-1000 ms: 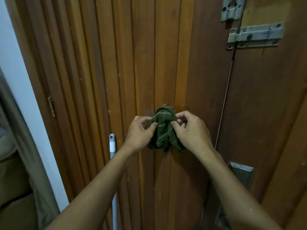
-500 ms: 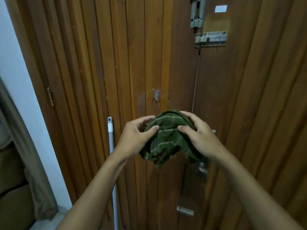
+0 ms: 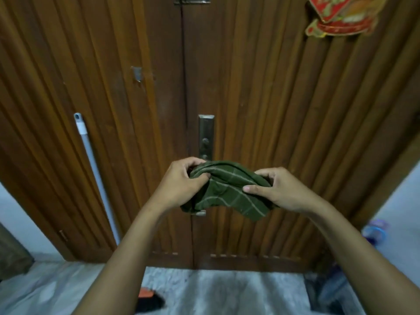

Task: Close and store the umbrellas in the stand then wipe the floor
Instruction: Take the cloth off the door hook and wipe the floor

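Before a dark wooden double door (image 3: 250,110), two bare forearms reach forward from the bottom of the view. Both hands hold a crumpled green cloth (image 3: 227,189) with thin pale check lines, in the air at the middle of the view. The left hand (image 3: 179,185) pinches the cloth's left end between thumb and curled fingers. The right hand (image 3: 279,189) grips the right end, thumb on top. The cloth sags between and below them. A metal lock plate (image 3: 206,137) sits on the door just above the cloth. A pale mop handle (image 3: 91,160) leans against the left door panel. A red and gold ornament (image 3: 341,17) hangs at the upper right. Light floor (image 3: 227,289) lies below, blurred.
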Motion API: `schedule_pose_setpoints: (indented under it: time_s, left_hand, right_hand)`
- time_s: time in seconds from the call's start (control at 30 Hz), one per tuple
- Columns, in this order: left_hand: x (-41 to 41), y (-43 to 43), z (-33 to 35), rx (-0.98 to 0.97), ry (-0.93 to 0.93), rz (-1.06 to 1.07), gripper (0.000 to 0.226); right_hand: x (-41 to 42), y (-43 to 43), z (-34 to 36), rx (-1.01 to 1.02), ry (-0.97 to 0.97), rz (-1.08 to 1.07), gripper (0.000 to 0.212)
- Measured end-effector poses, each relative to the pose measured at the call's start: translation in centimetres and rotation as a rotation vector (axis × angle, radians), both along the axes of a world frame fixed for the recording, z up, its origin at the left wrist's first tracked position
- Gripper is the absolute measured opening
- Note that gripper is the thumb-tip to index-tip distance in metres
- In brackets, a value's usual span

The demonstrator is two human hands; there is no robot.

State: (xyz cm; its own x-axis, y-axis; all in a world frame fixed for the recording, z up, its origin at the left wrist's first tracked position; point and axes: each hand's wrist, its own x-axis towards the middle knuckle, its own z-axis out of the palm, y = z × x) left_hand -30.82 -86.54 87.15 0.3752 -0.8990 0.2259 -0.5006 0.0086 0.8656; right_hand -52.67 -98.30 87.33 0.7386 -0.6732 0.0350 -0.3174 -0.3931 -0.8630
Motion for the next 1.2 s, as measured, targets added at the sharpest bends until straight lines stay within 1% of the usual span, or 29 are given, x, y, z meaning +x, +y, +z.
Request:
schedule_pose_setpoints:
  time_s: [0.03,0.1,0.17,0.23,0.33,0.4,0.47,0.53,0.57,0.67,0.7,0.73,0.8,0.97,1.07,1.13,1.2]
  left_hand:
    - [-1.5,-0.4,-0.3,0.017,-0.030,-0.019,0.007]
    - [-4.9,-1.4,-1.3,0.060,-0.080,-0.072,0.005]
    - [-9.2,-2.7,-2.7,0.117,-0.108,-0.115,0.009]
    - [-14.6,-4.1,-4.6,0.130,-0.097,-0.113,0.012]
    - [-24.2,-6.0,-7.3,0.088,0.013,-0.024,0.016]
    - [-30.8,-7.3,-8.9,0.083,0.127,0.030,0.017]
    - [-36.6,-8.8,-10.3,0.119,0.258,0.041,0.016]
    - [-41.5,-10.1,-11.4,0.183,0.390,0.017,0.012]
    - [-43.4,-10.6,-11.7,0.219,0.451,0.009,0.012]
    - [-47.4,-11.8,-12.6,0.348,0.675,-0.027,0.020]
    - [-48.1,-12.2,-13.2,0.375,0.721,-0.047,0.023]
    - [-48.7,-12.7,-14.0,0.395,0.720,-0.077,0.025]
    - [-49.5,-13.6,-15.9,0.430,0.657,-0.162,0.026]
    - [-50.7,-16.9,-23.6,0.508,0.550,-0.329,0.017]
    - [-51.3,-19.0,-31.7,0.489,0.480,-0.342,0.009]
    - [-51.9,-19.9,-37.9,0.482,0.448,-0.317,0.004]
    - [-52.7,-20.6,-45.1,0.533,0.475,-0.316,0.013]
  right_hand:
    - [-1.9,0.0,-0.5,-0.022,-0.018,-0.057,0.022]
    - [-6.0,-0.1,-1.7,-0.079,-0.061,-0.177,0.025]
    - [-10.1,-0.4,-3.2,-0.108,-0.076,-0.271,0.028]
    - [-14.4,-0.9,-5.2,-0.139,-0.076,-0.418,0.028]
    - [-20.6,-1.0,-8.2,-0.251,-0.062,-0.705,0.031]
    - [-24.7,-1.1,-10.1,-0.220,-0.089,-0.791,0.032]
    - [-28.5,-1.5,-11.8,-0.097,-0.170,-0.787,0.025]
    - [-32.1,-1.8,-13.2,0.058,-0.269,-0.763,0.011]
    - [-33.6,-1.9,-13.8,0.104,-0.308,-0.753,0.007]
    - [-37.5,-2.6,-15.7,0.222,-0.339,-0.710,0.011]
    - [-38.5,-2.8,-16.5,0.241,-0.343,-0.672,0.013]
    - [-39.4,-3.1,-17.5,0.246,-0.331,-0.644,0.015]
    - [-40.7,-3.5,-19.5,0.248,-0.281,-0.640,0.018]
    - [-42.6,-4.8,-27.0,0.210,-0.147,-0.744,0.017]
    - [-43.7,-6.1,-34.2,0.167,-0.069,-0.775,0.024]
    - [-44.7,-6.7,-40.3,0.176,-0.026,-0.798,0.014]
    - [-45.8,-7.4,-47.3,0.189,0.010,-0.812,0.009]
